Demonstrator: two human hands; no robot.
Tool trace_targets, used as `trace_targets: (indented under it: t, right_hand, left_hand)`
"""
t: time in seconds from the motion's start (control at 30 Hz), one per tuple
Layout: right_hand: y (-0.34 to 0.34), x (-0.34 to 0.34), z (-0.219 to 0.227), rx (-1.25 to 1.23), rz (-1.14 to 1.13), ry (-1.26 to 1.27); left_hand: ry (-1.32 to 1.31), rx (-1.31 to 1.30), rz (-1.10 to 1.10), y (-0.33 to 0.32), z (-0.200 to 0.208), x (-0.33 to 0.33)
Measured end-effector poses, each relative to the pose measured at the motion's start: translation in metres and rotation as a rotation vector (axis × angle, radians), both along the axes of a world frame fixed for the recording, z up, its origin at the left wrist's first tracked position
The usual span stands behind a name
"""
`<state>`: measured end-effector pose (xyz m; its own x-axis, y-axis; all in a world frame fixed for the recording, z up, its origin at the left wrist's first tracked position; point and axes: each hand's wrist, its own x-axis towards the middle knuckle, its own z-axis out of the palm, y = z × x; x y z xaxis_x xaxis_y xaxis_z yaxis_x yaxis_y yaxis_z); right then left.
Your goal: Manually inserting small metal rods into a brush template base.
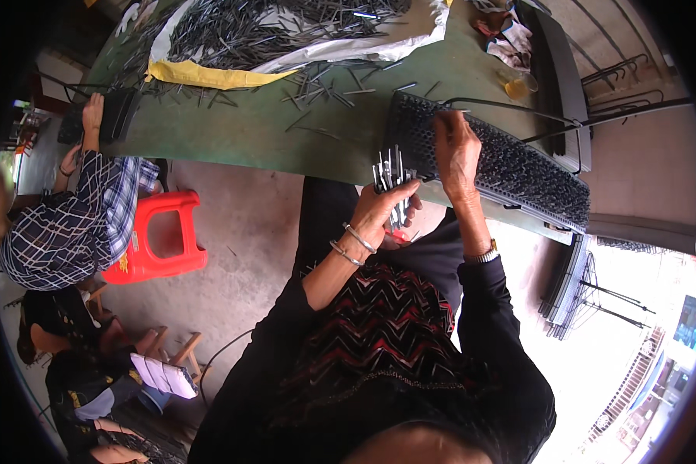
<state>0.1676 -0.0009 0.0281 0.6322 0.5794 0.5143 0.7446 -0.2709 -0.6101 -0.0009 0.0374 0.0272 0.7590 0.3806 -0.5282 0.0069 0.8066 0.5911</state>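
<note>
In my left hand [379,207] is a bundle of thin dark and silvery rods [397,172], fingers wrapped round it and the rod ends sticking up. This hand is just off the near edge of the green table. My right hand [458,158] is above a long dark rack [522,172] whose top is packed with small holes or tips. Its fingers are pinched together, and a small pale bit shows at the fingertips, too small to name. Something red [397,234] lies below the left hand, partly hidden by it.
A heap of loose rods [286,31] lies on a white and yellow sack [216,75] on the green table [232,135], several scattered nearby. A yellow cup [518,85] and cloth gloves [512,46] are far right. Left are a red stool [166,236] and other people [62,216].
</note>
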Motion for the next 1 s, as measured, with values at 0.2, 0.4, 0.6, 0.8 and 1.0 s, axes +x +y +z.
trace_targets:
  t: [0.2,0.4,0.6,0.8,1.0]
  right_hand:
    - [0.004,-0.009,-0.002,-0.180,-0.013,-0.169]
    - [-0.014,-0.014,0.028,-0.234,0.212,0.377]
    - [-0.032,-0.012,0.042,-0.260,0.469,0.776]
    - [-0.035,-0.013,0.037,-0.181,0.469,0.881]
    - [-0.035,-0.011,0.047,0.070,0.196,0.897]
  left_hand:
    - [0.010,0.008,-0.071,0.002,0.002,-0.003]
    - [0.031,0.076,-0.067,-0.001,0.003,-0.002]
    - [0.012,0.093,-0.130,-0.002,0.005,0.001]
    - [0.039,0.114,-0.124,-0.004,0.001,0.001]
    - [0.065,0.127,-0.118,0.000,-0.001,0.002]
